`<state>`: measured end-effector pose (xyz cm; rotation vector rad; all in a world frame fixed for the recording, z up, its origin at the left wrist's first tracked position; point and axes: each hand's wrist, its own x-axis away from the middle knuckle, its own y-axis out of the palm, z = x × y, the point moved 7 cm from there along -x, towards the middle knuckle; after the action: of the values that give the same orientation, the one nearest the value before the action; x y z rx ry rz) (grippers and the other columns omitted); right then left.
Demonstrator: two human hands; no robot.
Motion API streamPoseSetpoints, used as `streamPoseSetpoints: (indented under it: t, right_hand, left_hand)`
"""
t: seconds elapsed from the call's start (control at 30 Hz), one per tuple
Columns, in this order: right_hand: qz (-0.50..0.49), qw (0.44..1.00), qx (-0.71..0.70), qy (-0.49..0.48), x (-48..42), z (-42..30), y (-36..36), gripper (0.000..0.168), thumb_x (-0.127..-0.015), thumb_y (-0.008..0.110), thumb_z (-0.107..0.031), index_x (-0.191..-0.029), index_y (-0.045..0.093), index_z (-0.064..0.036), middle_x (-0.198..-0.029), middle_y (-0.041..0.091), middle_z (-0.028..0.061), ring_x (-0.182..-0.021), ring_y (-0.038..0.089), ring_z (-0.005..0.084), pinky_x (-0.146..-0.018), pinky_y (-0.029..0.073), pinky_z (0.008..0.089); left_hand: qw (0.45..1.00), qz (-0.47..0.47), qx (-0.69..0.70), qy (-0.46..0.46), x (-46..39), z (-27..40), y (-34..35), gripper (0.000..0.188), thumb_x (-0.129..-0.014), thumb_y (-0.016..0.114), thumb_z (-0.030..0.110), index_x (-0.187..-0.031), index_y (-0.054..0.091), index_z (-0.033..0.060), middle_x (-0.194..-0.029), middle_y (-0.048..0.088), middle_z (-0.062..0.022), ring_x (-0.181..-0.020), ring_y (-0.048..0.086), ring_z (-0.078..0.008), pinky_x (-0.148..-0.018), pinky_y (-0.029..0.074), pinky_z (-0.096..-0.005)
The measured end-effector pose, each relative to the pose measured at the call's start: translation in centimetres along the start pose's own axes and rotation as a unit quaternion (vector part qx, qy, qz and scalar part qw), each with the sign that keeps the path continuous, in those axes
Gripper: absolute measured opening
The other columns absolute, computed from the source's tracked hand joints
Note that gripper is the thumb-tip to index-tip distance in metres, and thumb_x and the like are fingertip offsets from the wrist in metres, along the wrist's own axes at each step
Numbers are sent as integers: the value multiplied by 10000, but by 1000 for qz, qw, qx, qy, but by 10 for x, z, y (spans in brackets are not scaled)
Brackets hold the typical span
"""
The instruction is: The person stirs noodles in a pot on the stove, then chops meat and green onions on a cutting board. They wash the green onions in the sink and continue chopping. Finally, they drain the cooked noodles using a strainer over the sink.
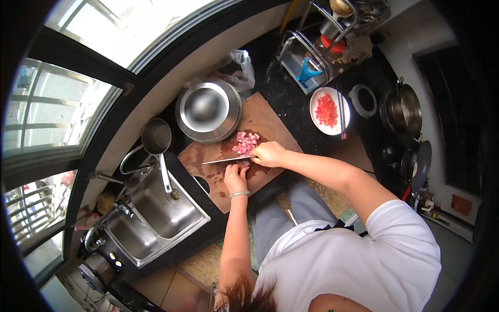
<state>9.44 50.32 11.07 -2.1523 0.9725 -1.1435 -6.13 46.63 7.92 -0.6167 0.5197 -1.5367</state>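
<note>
My right hand [267,154] grips the handle of a kitchen knife [224,160], whose blade points left across a wooden cutting board [269,121]. Just below the blade, the fingers of my left hand [236,178] press on a piece of raw meat [245,165], mostly hidden under them and the knife. Beyond the blade lies a small pile of diced raw meat [245,142]. Wet reddish stains mark the wood around it. A large round metal bowl or lid [208,134] overlaps the board's far left part.
A double steel sink [156,238] is at the left, with a long-handled saucepan [156,136] at its far edge. On the right, a white plate [316,102] holds diced red food, with chopsticks [342,113] across it. A clear plastic bag [245,70] and metal rack [312,46] stand behind.
</note>
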Motion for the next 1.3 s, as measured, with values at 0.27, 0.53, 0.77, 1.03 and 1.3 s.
streamPoseSetpoints:
  t: [0.27, 0.53, 0.77, 1.03, 1.3]
  right_hand:
    - [-22, 999, 9, 26, 22, 15, 1, 291, -880, 538, -322, -898, 685, -71, -820, 677, 205, -806, 673, 376, -713, 530, 510]
    - [22, 998, -54, 39, 10, -1, -2, 305, -887, 540, -322, -892, 683, -52, -833, 672, 226, -796, 667, 395, -714, 523, 514]
    - [14, 992, -80, 97, 49, 16, 6, 304, -879, 545, -313, -882, 685, -43, -848, 678, 216, -822, 667, 399, -736, 521, 515]
    - [20, 994, -74, 78, 25, 11, 21, 313, -882, 533, -332, -876, 692, -62, -831, 680, 211, -820, 671, 392, -738, 525, 505]
    - [29, 999, -15, 28, 22, -15, -8, 300, -894, 535, -325, -902, 682, -63, -822, 675, 227, -783, 667, 396, -702, 525, 516]
  left_hand:
    - [998, 39, -33, 23, 2, 9, -5, 193, -703, 791, 102, -795, 649, 9, -858, 627, -151, -787, 618, -352, -717, 505, -412]
    - [999, 45, -16, 7, 8, 8, -11, 203, -695, 817, 101, -780, 647, 29, -772, 608, -103, -681, 599, -277, -650, 492, -389]
    - [996, 42, 25, -69, 5, 3, -6, 240, -679, 839, 125, -727, 626, 26, -734, 601, -112, -670, 601, -281, -634, 491, -388]
    - [998, 37, -9, -45, 4, 3, -4, 261, -662, 846, 132, -728, 624, 13, -750, 597, -131, -700, 593, -314, -655, 488, -409]
    - [998, -6, -44, -52, -4, -5, -3, 339, -646, 849, 160, -896, 694, -8, -854, 651, -195, -787, 636, -361, -744, 519, -432]
